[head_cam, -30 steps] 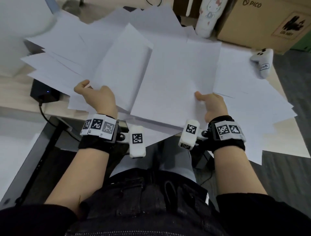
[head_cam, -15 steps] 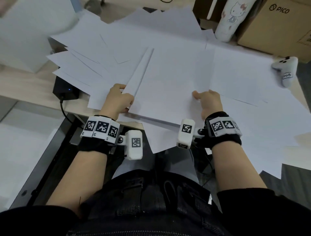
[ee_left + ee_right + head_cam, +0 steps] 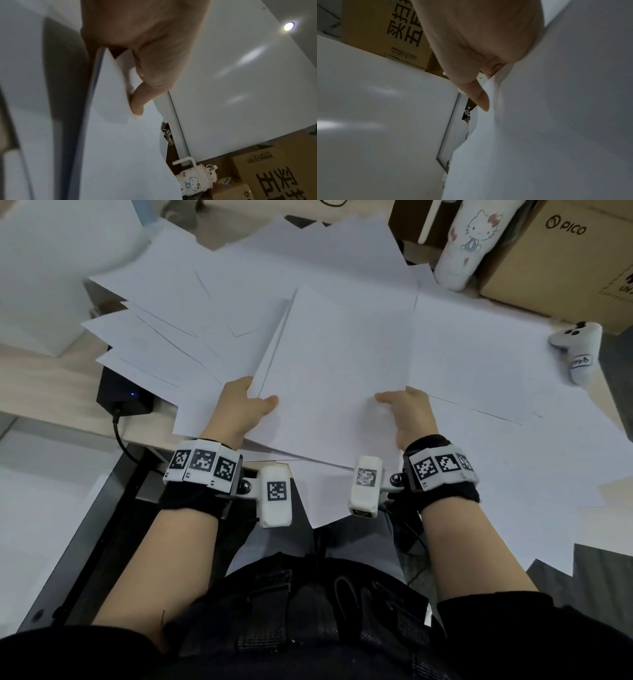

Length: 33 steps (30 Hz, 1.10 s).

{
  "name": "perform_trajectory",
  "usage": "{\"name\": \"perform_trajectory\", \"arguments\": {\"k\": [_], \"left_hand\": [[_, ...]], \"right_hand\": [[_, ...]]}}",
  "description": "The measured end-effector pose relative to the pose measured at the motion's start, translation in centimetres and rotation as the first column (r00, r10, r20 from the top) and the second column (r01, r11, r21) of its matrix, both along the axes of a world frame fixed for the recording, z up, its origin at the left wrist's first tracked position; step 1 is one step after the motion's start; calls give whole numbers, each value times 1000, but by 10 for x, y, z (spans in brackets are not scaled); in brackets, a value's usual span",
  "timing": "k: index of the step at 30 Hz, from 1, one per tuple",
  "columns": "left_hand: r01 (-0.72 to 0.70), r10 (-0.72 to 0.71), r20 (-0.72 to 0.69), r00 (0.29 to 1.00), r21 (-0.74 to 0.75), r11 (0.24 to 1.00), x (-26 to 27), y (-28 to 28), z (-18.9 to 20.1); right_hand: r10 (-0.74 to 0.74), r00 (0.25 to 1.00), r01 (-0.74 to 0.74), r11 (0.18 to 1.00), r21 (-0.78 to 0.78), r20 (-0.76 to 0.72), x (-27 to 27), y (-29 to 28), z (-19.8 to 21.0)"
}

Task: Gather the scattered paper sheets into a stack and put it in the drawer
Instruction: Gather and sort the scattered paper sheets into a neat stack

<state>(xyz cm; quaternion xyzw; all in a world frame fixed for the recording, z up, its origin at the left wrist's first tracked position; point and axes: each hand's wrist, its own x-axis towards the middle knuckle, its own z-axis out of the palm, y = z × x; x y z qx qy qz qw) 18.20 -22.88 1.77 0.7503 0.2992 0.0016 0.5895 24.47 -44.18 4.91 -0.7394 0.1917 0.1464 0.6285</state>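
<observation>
Loose paper sheets covered the surface across the head view; centre frame, the left hand and right hand gripped a stack. Left wrist view: thumb pinching its edge. Right wrist view: thumb pressed on paper.

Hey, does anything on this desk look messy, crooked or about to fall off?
Yes. The paper sheets lie fanned at many angles, not squared, and some on the right overhang the desk edge. Both the left hand and right hand hold a partial stack.
</observation>
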Motion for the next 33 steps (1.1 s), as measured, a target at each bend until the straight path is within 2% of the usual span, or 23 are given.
{"name": "perform_trajectory", "arguments": {"k": [5,8,11,14,16,19,23,26,29,33], "left_hand": [[-53,55,170,984,-16,998,-9,-6,6],[-39,54,300,952,-57,998,-13,-8,14],[-69,92,348,933,-78,995,-15,-9,22],[-13,31,399,917,-47,999,-16,-7,23],[7,-9,412,911,7,1000,-17,-7,26],[17,-52,448,893,82,996,-14,-6,34],[-8,-44,546,837,92,996,-8,-7,53],[-83,46,623,780,30,996,-2,-9,67],[-81,76,701,709,-26,996,4,-14,76],[-33,23,676,736,2,999,4,-27,70]], "right_hand": [[-70,994,70,998,8,84,4,3,-4],[-61,996,54,992,110,61,6,-2,0],[-51,996,33,972,232,70,9,-6,0],[-93,978,34,954,298,185,8,-8,8],[-129,937,4,932,361,323,6,-10,13],[-95,863,-101,930,354,496,6,-12,19],[-105,794,-170,907,384,599,7,-12,36],[-111,766,-206,891,405,633,7,-17,49],[-64,763,-230,903,362,643,6,-23,53],[7,844,-237,902,361,537,2,-34,42]]}}
